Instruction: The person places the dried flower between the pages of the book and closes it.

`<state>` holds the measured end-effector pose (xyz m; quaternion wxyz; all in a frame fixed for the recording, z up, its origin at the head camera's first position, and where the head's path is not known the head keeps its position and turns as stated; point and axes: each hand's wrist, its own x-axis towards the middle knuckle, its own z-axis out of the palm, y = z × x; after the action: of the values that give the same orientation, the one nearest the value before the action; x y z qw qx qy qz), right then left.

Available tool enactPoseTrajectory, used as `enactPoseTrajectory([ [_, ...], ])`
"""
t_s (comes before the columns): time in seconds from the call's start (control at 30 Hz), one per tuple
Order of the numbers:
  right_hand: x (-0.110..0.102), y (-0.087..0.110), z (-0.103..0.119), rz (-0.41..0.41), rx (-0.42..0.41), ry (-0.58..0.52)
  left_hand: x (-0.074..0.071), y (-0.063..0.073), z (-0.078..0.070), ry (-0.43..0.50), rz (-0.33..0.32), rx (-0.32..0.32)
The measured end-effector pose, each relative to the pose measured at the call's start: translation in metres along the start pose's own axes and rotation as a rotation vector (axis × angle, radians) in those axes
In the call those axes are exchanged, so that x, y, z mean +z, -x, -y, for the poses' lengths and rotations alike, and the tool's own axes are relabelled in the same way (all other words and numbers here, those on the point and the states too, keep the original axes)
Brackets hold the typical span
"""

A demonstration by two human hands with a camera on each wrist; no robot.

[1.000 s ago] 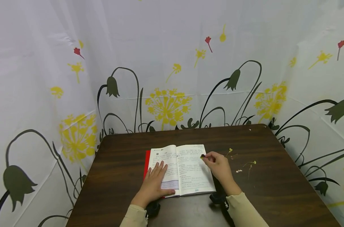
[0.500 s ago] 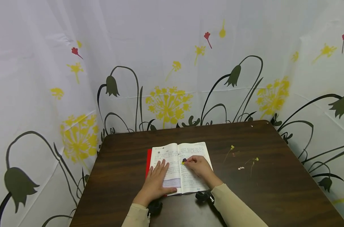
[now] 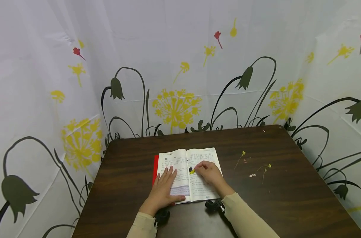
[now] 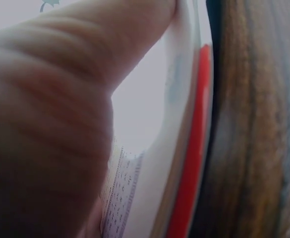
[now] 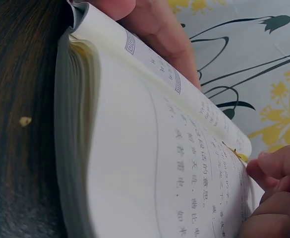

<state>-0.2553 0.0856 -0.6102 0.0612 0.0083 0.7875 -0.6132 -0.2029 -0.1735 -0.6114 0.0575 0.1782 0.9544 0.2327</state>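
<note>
The dark and yellow flower (image 3: 192, 171) is over the right-hand page of an open book (image 3: 202, 191), close to the spine; whether it touches the paper is hard to tell. The right hand (image 3: 211, 175) has its grip curled, thumb and finger pinching the flower at its edge. The left hand (image 3: 163, 191) rests flat on the left-hand page, fingers spread, thumb near the lower edge. A red cover (image 3: 155, 167) shows along the book's left side. On the dark wooden counter (image 3: 290, 198), to the right, lie thin-stemmed yellow blossoms (image 3: 243, 153) and pale petals (image 3: 252, 175).
</note>
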Motion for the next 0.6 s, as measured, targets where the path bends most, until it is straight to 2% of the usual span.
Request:
enactPoseTrajectory([
  [0.17, -0.005, 0.001, -0.001, -0.008, -0.014, 0.014, 0.001, -0.002, 0.000, 0.008, 0.001, 0.002],
  [0.33, -0.014, 0.009, -0.007, 0.087, -0.010, -0.091, 0.001, -0.002, 0.000, 0.002, 0.014, -0.001],
  [0.4, -0.018, 0.014, -0.011, 0.111, -0.039, -0.105, 0.000, -0.001, 0.000, -0.002, 0.017, -0.013],
  [0.5, -0.026, 0.025, -0.015, 0.094, -0.152, 0.004, 0.001, 0.000, 0.001, -0.003, 0.011, -0.023],
  [0.6, -0.037, 0.042, -0.019, 0.051, -0.295, 0.196, 0.001, 0.000, 0.001, 0.004, 0.014, -0.026],
])
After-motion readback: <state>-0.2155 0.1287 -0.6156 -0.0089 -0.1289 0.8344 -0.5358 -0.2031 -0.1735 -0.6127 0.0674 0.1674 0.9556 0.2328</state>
